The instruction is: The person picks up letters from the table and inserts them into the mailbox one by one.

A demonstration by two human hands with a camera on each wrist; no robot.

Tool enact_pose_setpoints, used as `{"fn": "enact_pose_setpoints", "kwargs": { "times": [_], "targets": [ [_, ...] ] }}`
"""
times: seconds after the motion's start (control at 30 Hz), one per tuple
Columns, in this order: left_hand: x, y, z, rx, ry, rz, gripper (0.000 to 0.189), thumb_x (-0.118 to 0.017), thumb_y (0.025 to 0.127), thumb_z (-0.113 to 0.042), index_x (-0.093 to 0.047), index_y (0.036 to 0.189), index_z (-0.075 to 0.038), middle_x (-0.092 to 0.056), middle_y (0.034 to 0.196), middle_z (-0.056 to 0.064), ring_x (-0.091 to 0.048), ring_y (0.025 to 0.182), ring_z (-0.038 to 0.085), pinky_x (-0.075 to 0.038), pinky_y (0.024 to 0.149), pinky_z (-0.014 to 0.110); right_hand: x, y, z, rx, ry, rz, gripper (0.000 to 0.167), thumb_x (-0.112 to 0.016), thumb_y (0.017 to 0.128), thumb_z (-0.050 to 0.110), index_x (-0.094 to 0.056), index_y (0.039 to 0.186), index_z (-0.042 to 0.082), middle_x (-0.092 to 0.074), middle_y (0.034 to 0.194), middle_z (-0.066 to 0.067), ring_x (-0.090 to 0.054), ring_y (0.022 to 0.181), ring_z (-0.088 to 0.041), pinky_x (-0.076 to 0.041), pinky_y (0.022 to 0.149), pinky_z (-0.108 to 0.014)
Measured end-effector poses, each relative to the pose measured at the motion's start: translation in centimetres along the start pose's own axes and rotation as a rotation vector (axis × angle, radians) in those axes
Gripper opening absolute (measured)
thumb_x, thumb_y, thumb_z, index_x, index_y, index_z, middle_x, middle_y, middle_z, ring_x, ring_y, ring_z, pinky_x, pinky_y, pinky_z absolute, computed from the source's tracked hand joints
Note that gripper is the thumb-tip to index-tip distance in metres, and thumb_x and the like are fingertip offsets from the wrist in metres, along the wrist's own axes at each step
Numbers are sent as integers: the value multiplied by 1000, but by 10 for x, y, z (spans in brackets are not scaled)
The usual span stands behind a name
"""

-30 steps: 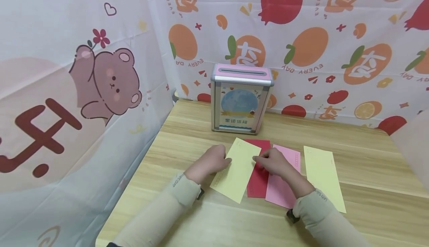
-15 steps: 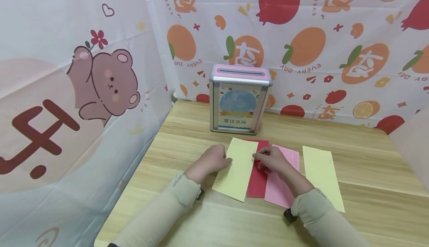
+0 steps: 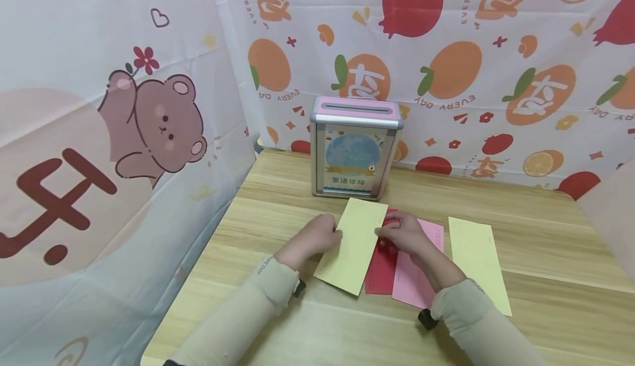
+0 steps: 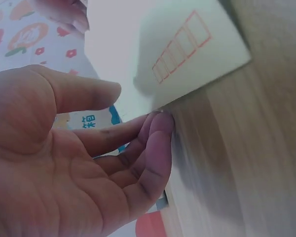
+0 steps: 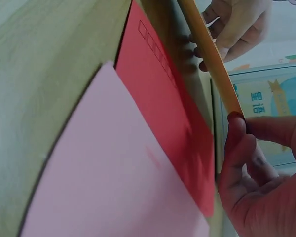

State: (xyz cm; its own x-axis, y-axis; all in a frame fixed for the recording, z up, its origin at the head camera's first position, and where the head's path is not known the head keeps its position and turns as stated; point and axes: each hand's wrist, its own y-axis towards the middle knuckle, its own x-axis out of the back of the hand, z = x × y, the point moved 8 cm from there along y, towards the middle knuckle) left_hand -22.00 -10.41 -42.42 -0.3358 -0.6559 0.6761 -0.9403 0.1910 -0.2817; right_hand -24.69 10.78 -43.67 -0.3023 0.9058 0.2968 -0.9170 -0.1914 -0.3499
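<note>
A pale yellow envelope [image 3: 353, 245] is raised off the table in front of the box, tilted, between both hands. My left hand [image 3: 313, 239] holds its left edge; in the left wrist view the thumb lies over one face and the curled fingers are under the edge. At the opposite edge my right hand [image 3: 404, 236] pinches it between thumb and fingers, plainly seen in the right wrist view, where the envelope shows nearly edge-on. Beneath the right hand lie a red envelope [image 3: 381, 272] and a pink envelope [image 3: 414, 280], partly overlapping.
A pink-topped letter box [image 3: 354, 151] with a slot [image 3: 357, 107] in its top stands at the back of the wooden table [image 3: 545, 256]. Another yellow envelope [image 3: 478, 264] lies at the right. Printed cloth [image 3: 436, 2] hangs behind and at the left.
The yellow envelope has risen from the table and shifted slightly toward the letter box. My right hand now pinches its right edge; the left hand has stayed nearly in place.
</note>
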Motion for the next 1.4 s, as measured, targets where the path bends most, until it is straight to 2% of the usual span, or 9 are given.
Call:
{"fn": "enact_pose_setpoints", "kwargs": {
  "times": [0.1,0.2,0.27,0.33,0.43,0.7,0.87,1.13,1.4],
  "targets": [
    [2,1,-1,-13,-40,4,42,-53,106,-12,-40,66,-16,-37,57,-4,-32,49,11,-30,47,25,5,-4,9,63,-39,-5,49,-73,97,12,-57,138,-7,-73,84,-2,-63,70,-10,-53,61,-28],
    [10,-1,-8,-83,-133,-23,34,-53,105,-10,-47,72,-13,-38,59,-4,-36,51,11,-33,49,24,13,-11,21,130,-32,-25,43,-71,98,11,-60,135,-9,-75,88,-3,-64,70,-10,-58,63,-31],
    [21,-4,-18,-137,-175,-64,21,-55,104,-10,-57,83,-8,-50,68,-1,-46,59,12,-42,55,26,21,-18,32,174,-14,-44,41,-70,99,10,-61,133,-10,-77,91,-6,-68,72,-11,-63,65,-34],
    [35,-7,-31,-190,-190,-119,12,-57,104,-11,-63,96,-4,-59,80,2,-55,69,15,-50,64,29,31,-25,45,215,-4,-74,38,-72,100,11,-64,130,-10,-78,93,-8,-71,75,-11,-65,68,-36],
    [60,-14,-56,-253,-162,-226,15,-60,104,-14,-67,109,-2,-67,99,7,-62,87,19,-55,80,34,47,-34,70,280,-4,-112,33,-72,101,13,-66,125,-9,-77,98,-11,-75,79,-13,-67,72,-37],
    [134,-37,-128,-481,-185,-420,7,-65,104,-10,-69,104,-4,-69,95,6,-65,85,19,-59,78,31,81,-64,167,617,-34,-237,24,-69,103,9,-67,117,-10,-73,93,0,-76,82,-9,-65,72,-28],
    [177,-53,-165,-583,-174,-511,9,-64,103,-8,-70,105,-2,-72,99,8,-68,88,18,-59,82,30,94,-83,218,737,12,-334,20,-72,99,6,-72,115,-6,-76,88,6,-75,79,-7,-63,72,-22],
    [235,-68,-202,-674,-149,-681,11,-66,102,-8,-75,104,-1,-76,92,8,-64,76,14,-52,72,24,112,-96,287,1002,144,-467,10,-73,97,2,-78,105,1,-78,87,-1,-73,74,-12,-60,72,-19],
    [252,-66,-212,-662,-138,-767,12,-64,102,-7,-74,105,0,-76,98,10,-67,80,12,-53,77,19,113,-93,305,1047,168,-572,12,-75,96,6,-81,106,3,-78,90,0,-72,74,-12,-57,69,-17]
  ]
}}
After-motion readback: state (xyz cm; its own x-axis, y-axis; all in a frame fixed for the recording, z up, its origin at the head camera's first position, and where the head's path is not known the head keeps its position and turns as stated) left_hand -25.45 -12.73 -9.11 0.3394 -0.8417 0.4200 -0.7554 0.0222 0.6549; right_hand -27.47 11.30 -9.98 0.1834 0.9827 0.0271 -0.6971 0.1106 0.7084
